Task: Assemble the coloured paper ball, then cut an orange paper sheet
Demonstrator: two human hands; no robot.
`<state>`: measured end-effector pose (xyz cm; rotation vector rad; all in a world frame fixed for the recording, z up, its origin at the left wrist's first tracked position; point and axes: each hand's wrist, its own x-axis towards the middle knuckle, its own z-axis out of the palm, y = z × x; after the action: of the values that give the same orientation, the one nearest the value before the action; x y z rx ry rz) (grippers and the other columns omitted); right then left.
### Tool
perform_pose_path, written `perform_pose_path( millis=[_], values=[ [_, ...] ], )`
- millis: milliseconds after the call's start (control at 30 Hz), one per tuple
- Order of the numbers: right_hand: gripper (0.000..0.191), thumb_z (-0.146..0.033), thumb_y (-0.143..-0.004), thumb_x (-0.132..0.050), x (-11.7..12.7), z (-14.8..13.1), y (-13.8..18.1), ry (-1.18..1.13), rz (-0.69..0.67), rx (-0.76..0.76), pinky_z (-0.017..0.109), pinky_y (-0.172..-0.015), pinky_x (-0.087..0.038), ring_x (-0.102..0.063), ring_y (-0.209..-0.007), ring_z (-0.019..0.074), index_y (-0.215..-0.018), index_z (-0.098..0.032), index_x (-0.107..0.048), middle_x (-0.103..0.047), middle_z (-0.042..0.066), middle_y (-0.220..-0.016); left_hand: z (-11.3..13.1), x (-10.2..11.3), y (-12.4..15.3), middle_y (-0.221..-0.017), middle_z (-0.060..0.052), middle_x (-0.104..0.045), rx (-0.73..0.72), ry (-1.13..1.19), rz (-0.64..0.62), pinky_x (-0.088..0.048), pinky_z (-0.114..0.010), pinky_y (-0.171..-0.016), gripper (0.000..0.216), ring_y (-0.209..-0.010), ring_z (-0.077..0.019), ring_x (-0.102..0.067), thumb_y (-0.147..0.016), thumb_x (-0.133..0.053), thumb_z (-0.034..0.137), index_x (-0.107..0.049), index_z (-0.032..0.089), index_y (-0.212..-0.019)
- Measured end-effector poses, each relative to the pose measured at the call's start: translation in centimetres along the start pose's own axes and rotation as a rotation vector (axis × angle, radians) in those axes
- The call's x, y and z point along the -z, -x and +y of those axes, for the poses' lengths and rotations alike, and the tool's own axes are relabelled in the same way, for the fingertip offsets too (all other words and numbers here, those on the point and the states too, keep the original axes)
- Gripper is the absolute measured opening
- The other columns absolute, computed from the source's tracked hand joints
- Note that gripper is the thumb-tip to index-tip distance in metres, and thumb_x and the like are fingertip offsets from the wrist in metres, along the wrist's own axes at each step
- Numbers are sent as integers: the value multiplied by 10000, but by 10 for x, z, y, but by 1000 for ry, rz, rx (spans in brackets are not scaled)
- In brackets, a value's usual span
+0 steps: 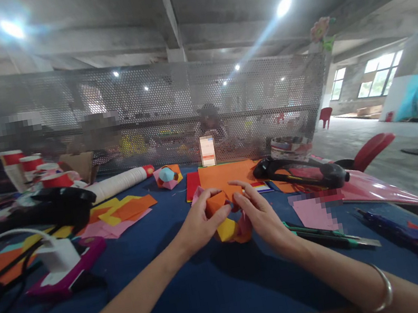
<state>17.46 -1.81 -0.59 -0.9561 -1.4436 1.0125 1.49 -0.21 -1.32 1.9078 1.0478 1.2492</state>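
Observation:
Above the blue table (199,291) my two hands meet around a small folded paper piece (225,218) made of orange, yellow and pink sheets. My left hand (199,222) grips its left side, thumb and fingers closed on an orange flap. My right hand (256,212) pinches the right side, fingers curled over the top. A silver bangle (384,290) sits on my right wrist. Just behind the hands lies a flat orange sheet (228,174) on a red one.
Loose coloured papers (122,213) and a white roll (117,184) lie at the left, with a charger on a pink case (64,261). A finished paper ball (167,177) sits behind. Scissors (299,170), a green cutter (326,235) and a blue glue gun (415,239) lie right. A mesh screen stands behind.

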Motion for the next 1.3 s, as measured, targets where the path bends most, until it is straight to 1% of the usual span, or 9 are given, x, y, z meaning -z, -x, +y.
perform_pose_path(
  millis=[100, 233, 400, 467, 533, 667, 800, 967, 1300],
  values=[
    [448, -472, -873, -516, 0, -1, 1, 6, -15, -9, 195, -377, -369, -444, -374, 78, -1246, -224, -491, -460, -109, -533, 0, 0, 0, -1162, -111, -605, 11, 8, -26, -432, -459, -960, 448, -1127, -291, -540, -803, -601, 450, -538, 180, -1154],
    [443, -472, -869, -515, -1, -1, 1, 0, -8, -2, 189, -351, -362, -410, -345, 63, -1241, -235, -476, -444, -120, -551, 0, 0, 0, -1174, -109, -583, 37, 34, -75, -437, -420, -957, 504, -1104, -273, -552, -799, -610, 494, -499, 166, -1164],
    [446, -480, -866, -519, -1, 0, 1, -7, -3, -9, 199, -351, -376, -421, -343, 65, -1237, -235, -483, -467, -113, -572, -4, 0, -1, -1092, -81, -592, 69, 73, -147, -492, -369, -853, 504, -990, -234, -603, -822, -567, 504, -465, 169, -1185],
    [430, -482, -863, -527, -1, 0, 1, -18, 24, 1, 189, -385, -392, -464, -396, 59, -1212, -233, -503, -523, -90, -637, -4, 0, -1, -1099, -82, -572, 62, 51, -129, -481, -378, -868, 495, -996, -234, -589, -814, -572, 486, -465, 171, -1180],
    [426, -492, -860, -529, -1, 0, 1, -33, 41, 6, 189, -419, -412, -499, -433, 60, -1193, -227, -509, -559, -74, -675, -3, 0, -1, -1130, -87, -548, 42, 13, -95, -447, -403, -929, 455, -1042, -240, -559, -806, -575, 447, -470, 178, -1158],
    [467, -528, -859, -528, -1, -2, 3, -54, 15, -15, 214, -396, -419, -499, -367, 99, -1196, -207, -478, -528, -100, -527, -1, 0, 0, -1180, -97, -518, -24, -68, -32, -331, -456, -1055, 376, -1174, -264, -467, -778, -580, 357, -480, 189, -1099],
    [513, -554, -846, -554, 0, -4, 3, -43, -6, -12, 221, -391, -427, -508, -349, 121, -1204, -194, -480, -494, -112, -437, -2, -1, 0, -1177, -105, -524, -72, -107, -31, -324, -472, -1062, 372, -1167, -266, -464, -755, -580, 327, -478, 182, -1083],
    [589, -568, -847, -540, -1, -1, 2, -14, -3, -8, 229, -400, -440, -519, -369, 117, -1291, -184, -488, -505, -105, -463, -5, 0, -1, -1184, -98, -525, -106, -132, -18, -317, -468, -1073, 361, -1177, -249, -460, -774, -568, 305, -469, 190, -1101],
    [523, -553, -868, -533, 1, 3, 1, 94, 1, -15, 226, -394, -419, -525, -379, 108, -1268, -216, -546, -530, -84, -519, -3, 1, 1, -1181, -95, -526, -93, -120, -33, -317, -470, -1064, 370, -1183, -262, -455, -774, -581, 299, -475, 196, -1114]
  ],
)
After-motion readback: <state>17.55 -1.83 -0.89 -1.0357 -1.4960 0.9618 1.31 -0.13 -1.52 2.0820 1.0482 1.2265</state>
